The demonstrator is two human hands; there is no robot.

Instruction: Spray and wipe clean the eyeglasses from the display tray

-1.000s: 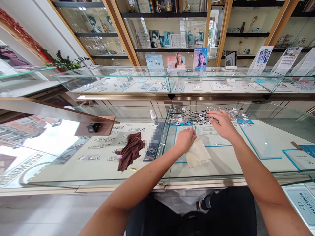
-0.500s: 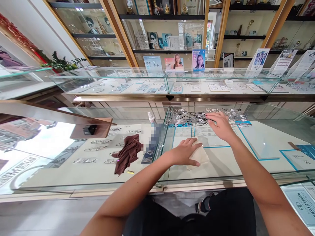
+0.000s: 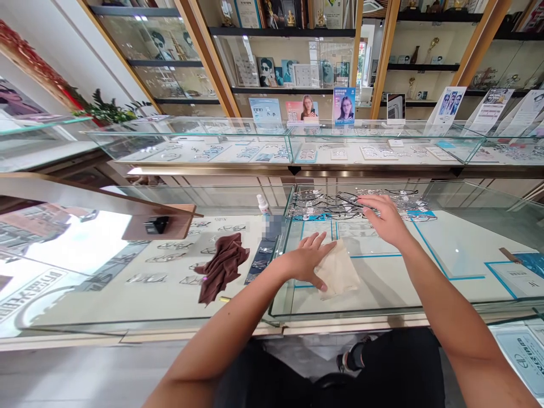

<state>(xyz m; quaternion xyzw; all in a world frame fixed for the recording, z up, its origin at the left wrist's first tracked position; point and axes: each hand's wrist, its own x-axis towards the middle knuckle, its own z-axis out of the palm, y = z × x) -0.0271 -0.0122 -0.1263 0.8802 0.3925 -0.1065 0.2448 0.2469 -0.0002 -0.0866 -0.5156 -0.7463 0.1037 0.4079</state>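
My left hand has its fingers spread and lies on the left edge of a cream cloth on the glass counter. Farther off, my right hand reaches to the rows of eyeglasses at the counter's far side. Its thumb and fingertips close on the dark temple of a pair of eyeglasses. Small white tags hang on several of these frames. The exact grip is partly hidden by my fingers.
On the left lies a crumpled brown cloth, near a white spray bottle. A wooden-framed mirror stands farther left. Blue-edged trays show at the right. A second glass display case runs behind.
My left hand has slid left, uncovering more of the cream cloth. My right hand has shifted slightly right, its thumb and fingers now closed on a temple.
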